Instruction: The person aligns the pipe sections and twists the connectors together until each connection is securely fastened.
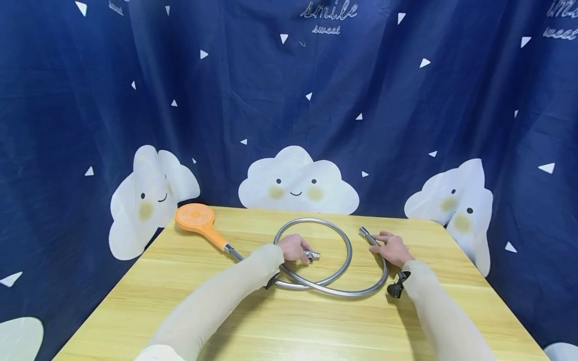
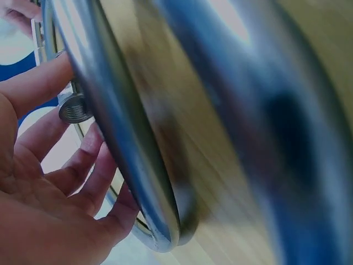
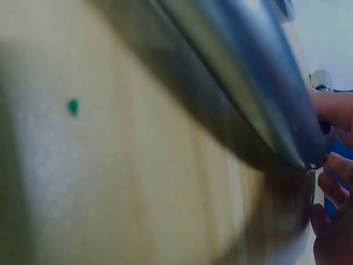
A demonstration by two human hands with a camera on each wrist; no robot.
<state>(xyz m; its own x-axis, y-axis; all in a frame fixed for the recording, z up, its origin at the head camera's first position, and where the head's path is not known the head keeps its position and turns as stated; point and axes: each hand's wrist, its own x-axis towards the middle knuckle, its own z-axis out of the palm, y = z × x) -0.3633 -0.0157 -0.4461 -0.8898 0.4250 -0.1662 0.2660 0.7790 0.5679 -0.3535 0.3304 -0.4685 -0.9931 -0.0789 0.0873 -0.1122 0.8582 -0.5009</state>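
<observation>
My left hand [image 1: 292, 247] pinches a small chrome threaded fitting [image 1: 312, 255] inside the loop of a silver shower hose. In the left wrist view, the fitting's threaded opening [image 2: 76, 110] shows between thumb and fingers, with the hose [image 2: 118, 121] running in front. To the right, my right hand [image 1: 394, 249] holds the shower hose [image 1: 350, 250] between thumb and fingers, just below its metal end nut [image 1: 364, 231]. The right wrist view shows the fingers [image 3: 335, 107] at the hose, cut off by the frame edge. An orange handheld shower head [image 1: 195, 215] is joined to the hose's other end.
The pale wooden table [image 1: 307, 331] carries everything. A dark blue curtain [image 1: 217, 100] with white clouds hangs behind it and at both sides. Black straps with small devices sit on both wrists, the right one [image 1: 397, 285] plainly visible.
</observation>
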